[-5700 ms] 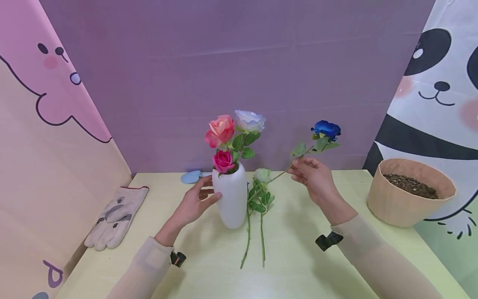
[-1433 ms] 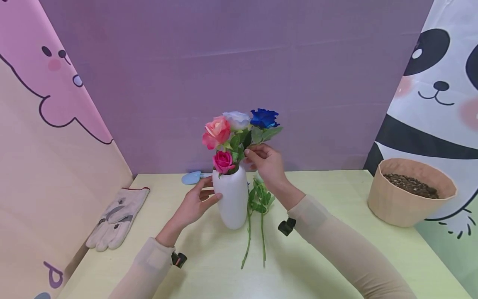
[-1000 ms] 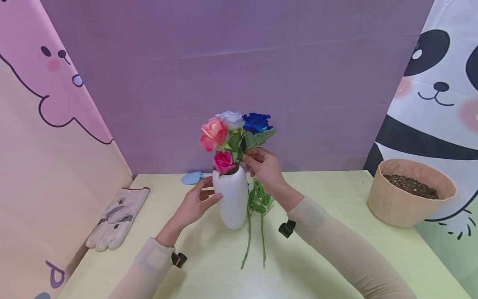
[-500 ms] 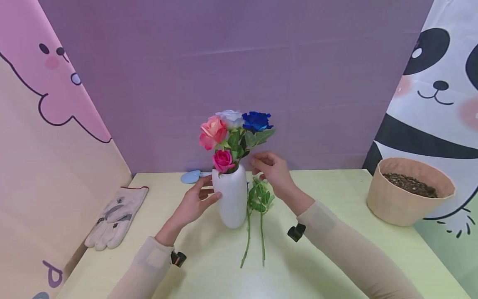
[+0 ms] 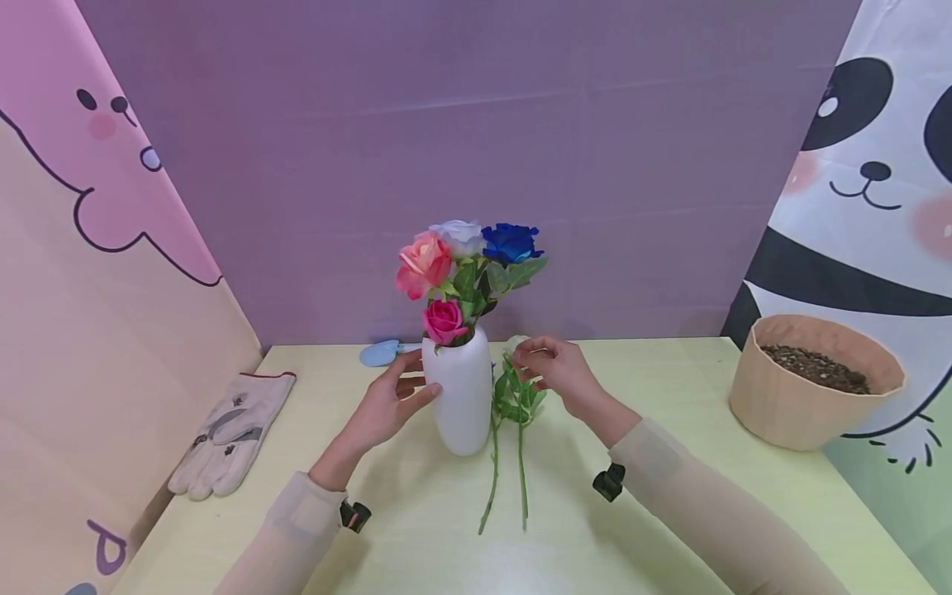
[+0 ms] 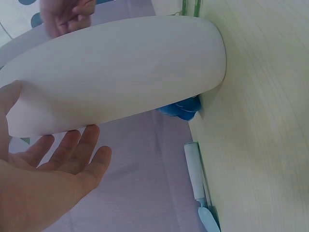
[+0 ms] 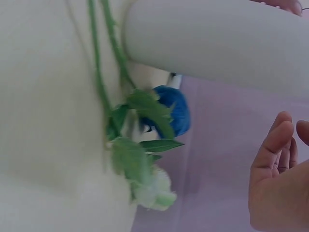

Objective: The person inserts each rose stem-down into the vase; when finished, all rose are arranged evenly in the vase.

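Observation:
A white vase stands upright on the table, gripped on its left side by my left hand, thumb in front and fingers behind. It holds a coral rose, a magenta rose, a pale white rose and a blue rose. Right of the vase, two more roses lie on the table: a greenish-white rose and another blue rose, which the vase mostly hides from the head. My right hand hovers near the greenish-white bloom with relaxed fingers, a gap between thumb and fingers, and nothing held.
A light blue hand trowel lies behind the vase. Work gloves rest at the table's left edge. On the right is a peach-coloured pot with dark soil. A purple backdrop rises behind the table.
My right hand brought the blue rose from the right into the vase, let it go, then moved down and right towards the lying roses. My left hand stayed on the vase.

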A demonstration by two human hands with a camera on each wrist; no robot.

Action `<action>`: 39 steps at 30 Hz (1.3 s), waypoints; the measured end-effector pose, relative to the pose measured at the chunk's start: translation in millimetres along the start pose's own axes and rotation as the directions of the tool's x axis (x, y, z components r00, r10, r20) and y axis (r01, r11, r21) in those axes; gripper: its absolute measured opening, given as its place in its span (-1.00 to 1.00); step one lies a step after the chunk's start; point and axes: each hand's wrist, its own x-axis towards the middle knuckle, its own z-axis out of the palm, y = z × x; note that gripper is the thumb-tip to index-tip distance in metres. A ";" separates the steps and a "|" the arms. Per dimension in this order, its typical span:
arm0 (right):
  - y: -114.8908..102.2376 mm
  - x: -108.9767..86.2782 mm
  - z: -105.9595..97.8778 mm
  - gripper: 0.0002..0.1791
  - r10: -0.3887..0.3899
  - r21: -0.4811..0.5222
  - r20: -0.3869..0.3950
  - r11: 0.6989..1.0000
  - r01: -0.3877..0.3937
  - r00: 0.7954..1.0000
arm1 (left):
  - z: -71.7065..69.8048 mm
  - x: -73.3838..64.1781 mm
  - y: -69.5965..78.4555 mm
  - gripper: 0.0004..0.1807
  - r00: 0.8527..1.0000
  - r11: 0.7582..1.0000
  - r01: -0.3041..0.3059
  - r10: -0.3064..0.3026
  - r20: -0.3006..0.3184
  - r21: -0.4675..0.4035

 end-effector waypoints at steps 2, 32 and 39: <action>6.8 -0.5 -0.5 -0.65 0.016 -0.017 -0.001 1.000 -0.016 1.000 | -0.1 -0.1 0.1 -0.24 1.000 1.000 -0.001 0.001 0.001 0.000; 86.6 2.5 -4.7 -0.75 0.169 -0.105 0.004 0.980 -0.168 0.986 | -0.4 -0.6 2.1 -0.26 1.000 1.000 -0.003 0.003 -0.001 0.004; 94.6 -6.9 8.2 -0.80 0.181 -0.152 0.054 0.973 -0.172 0.982 | -0.3 -0.6 2.9 -0.26 1.000 1.000 0.003 -0.003 0.000 0.003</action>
